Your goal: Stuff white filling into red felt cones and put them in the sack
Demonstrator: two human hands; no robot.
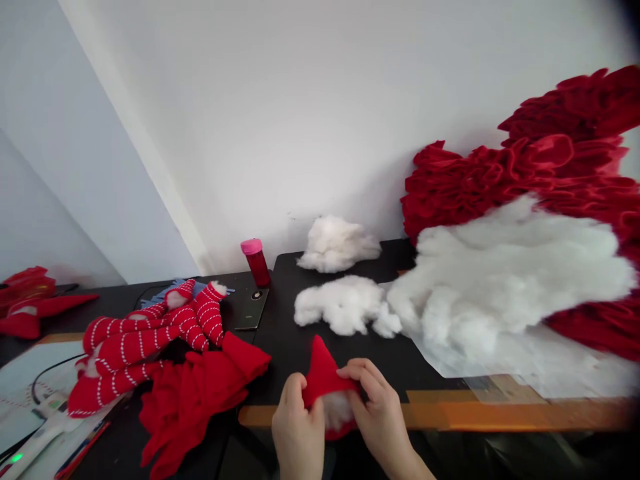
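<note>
Catalogued, largest first: a heap of red felt pieces (560, 167) is banked against a white wall (300, 113), fronted by a mass of white fibre stuffing (500, 280) on a black surface (280, 353). Red-and-white striped stuffed sleeves (145, 340) are piled at left. A red felt cone (323, 377), stuffing showing below, is held over the surface's near edge, clenched in the grip of the left hand (299, 427) and right hand (377, 413). A pink-capped red bottle (256, 261) stands beside a phone (253, 308); no print can be read.

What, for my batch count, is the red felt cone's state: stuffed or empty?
Stuffed: fiberfill shows at the open end of the red felt cone, between left hand and right hand.
</note>
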